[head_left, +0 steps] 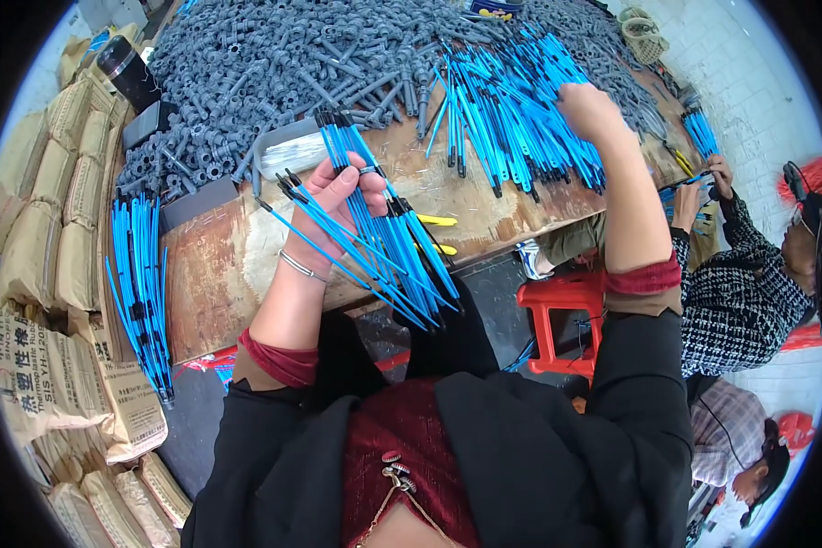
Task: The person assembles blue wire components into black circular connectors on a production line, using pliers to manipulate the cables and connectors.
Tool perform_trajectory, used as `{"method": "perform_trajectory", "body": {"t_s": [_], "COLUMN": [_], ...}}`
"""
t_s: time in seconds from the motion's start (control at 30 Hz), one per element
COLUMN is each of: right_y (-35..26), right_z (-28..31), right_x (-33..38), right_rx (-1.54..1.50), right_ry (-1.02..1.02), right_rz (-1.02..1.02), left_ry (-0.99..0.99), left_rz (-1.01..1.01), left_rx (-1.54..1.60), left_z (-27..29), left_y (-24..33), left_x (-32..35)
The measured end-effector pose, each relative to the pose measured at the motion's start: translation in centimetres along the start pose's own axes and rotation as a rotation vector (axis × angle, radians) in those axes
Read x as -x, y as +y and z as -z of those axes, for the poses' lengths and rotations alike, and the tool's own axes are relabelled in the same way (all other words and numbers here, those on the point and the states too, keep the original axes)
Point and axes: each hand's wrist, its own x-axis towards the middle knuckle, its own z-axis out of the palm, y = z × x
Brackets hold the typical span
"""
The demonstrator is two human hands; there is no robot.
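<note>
My left hand (342,196) is closed around a bundle of thin blue rods (409,260) with black ends, held above the near edge of the table. A few of those rods splay out at an angle from the rest. My right hand (590,111) reaches to the right side of a heap of loose blue rods (502,114) on the table. Its fingers are curled at the heap, and whatever they grip is hidden. Yellow-handled pliers (440,220) lie on the table just behind the held bundle.
A mound of grey plastic fittings (274,64) covers the back of the wooden table (215,274). A clear tray (294,151) holds thin white pieces. Another blue bundle (139,283) hangs at the left edge. Sacks (41,210) are stacked left; a red stool (557,315) and co-workers are right.
</note>
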Motion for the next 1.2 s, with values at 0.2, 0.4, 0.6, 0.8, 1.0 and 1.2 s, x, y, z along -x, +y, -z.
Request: {"method": "perform_trajectory", "body": {"t_s": [0.2, 0.4, 0.6, 0.8, 1.0, 1.2], "right_y": [-2.1, -10.0, -15.6, -10.4, 1.2, -1.6], "right_z": [8.4, 8.8, -0.1, -1.7, -7.3, -11.1], "right_x": [2.2, 8.8, 12.4, 4.8, -2.2, -3.6], "right_rx": [-0.029, -1.329, -0.903, -0.925, 0.062, 0.015], "right_ry": [0.322, -0.351, -0.267, -0.153, 0.048, 0.012], "right_rz": [0.06, 0.165, 0.268, 0.127, -0.2, -0.314], "left_ry": [0.03, 0.017, -0.18, 0.08, -0.069, -0.363], "left_rz": [0.017, 0.032, 0.045, -0.11, 0.127, 0.145], "left_rx": [-0.042, 0.071, 0.207, -0.061, 0.111, -0.057], "left_z": [-0.2, -0.3, -0.7, -2.8, -1.2, 0.6], "left_y": [0.3, 0.4, 0.0, -0.1, -0.2, 0.1], "left_x": [0.0, 0.2, 0.2, 1.1, 0.9, 1.6]}}
